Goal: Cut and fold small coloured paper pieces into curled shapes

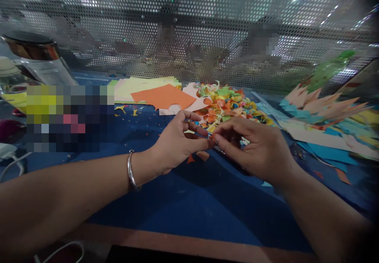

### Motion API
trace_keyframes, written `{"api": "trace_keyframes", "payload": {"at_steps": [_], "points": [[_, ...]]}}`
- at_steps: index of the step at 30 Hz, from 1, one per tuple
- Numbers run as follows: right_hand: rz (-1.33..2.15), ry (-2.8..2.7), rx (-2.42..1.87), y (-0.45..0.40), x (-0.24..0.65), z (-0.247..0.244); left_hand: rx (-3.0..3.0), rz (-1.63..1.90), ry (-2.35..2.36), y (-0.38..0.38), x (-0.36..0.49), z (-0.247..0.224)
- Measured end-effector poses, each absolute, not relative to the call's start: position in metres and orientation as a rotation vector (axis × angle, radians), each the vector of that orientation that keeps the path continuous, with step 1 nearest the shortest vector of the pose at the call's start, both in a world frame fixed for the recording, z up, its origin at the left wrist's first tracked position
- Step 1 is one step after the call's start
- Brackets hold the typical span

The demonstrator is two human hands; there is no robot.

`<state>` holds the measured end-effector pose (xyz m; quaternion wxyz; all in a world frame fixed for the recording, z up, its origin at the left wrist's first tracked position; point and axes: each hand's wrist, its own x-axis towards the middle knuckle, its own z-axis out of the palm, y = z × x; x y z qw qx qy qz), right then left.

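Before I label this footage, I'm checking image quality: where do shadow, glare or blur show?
Head view: shadow darkens the blue tabletop near the bare right hand; head view: bright spots dot the perforated grey metal screen; head view: the translucent green bottle looks blurred.

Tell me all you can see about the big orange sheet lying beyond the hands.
The orange sheet looks like plain, matt, thin coloured paper or card. It lies roughly flat and angled on the table, one corner pointing left. Its far edges look fairly straight, while the near edge is uneven, with a curved bite cut out of it. It rests over pale yellow sheets and partly over a pale pinkish sheet. The left hand is in front, not holding it. Any marking is too blurred to tell.
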<state>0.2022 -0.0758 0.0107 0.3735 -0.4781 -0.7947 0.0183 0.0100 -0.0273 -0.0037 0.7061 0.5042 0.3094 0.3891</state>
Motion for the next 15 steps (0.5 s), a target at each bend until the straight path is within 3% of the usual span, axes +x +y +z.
{"api": "trace_keyframes", "payload": {"at_steps": [15], "points": [[0.009,-2.088,-1.209,-0.0728,0.203,0.006,1.062,0.872,0.708,-0.028,0.0135,-0.0037]]}}
